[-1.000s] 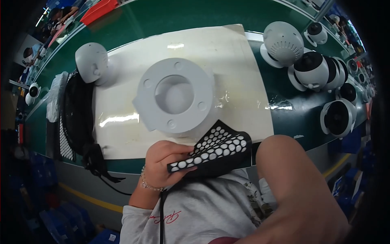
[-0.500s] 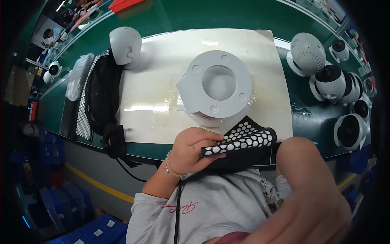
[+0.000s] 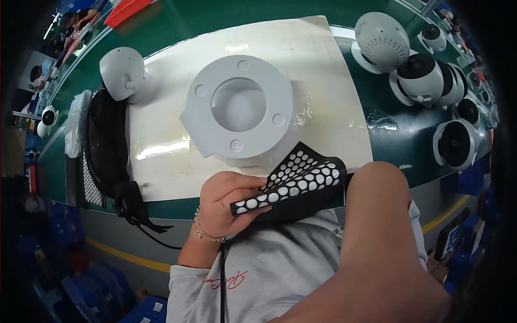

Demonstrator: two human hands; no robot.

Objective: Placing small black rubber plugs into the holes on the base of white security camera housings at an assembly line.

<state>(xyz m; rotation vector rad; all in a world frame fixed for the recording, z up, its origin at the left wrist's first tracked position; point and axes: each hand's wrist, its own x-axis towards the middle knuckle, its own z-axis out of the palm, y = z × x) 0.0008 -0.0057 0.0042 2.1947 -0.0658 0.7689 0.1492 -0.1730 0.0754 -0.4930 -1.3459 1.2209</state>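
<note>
Nearest, the wearer's bare right arm [image 3: 377,231] rises bent at lower right, elbow toward the bench; its hand is out of frame, so finger state cannot be told. Grey shirt [image 3: 285,258] below centre. Left hand [image 3: 226,202], beaded bracelet [image 3: 203,232] at the wrist, has fingers and thumb clamped on the left end of a black sheet with white dots [image 3: 304,185]. Sheet sits at the bench's near edge, folded, one dotted corner pointing up and away.

Just beyond it, a pale grey ring-shaped part [image 3: 280,99] lies over the white mat [image 3: 169,172], round opening up, raised discs around the rim, angular tab to the left. Left of the mat: black fabric bundle [image 3: 107,142], clear-wrapped packet [image 3: 78,124] beside it. Farther, one white rounded device [image 3: 118,72] stands at the mat's far left; several white-and-black devices [image 3: 420,75] cluster right on the green bench [image 3: 242,13]. Red tray [image 3: 126,12] at far left.
</note>
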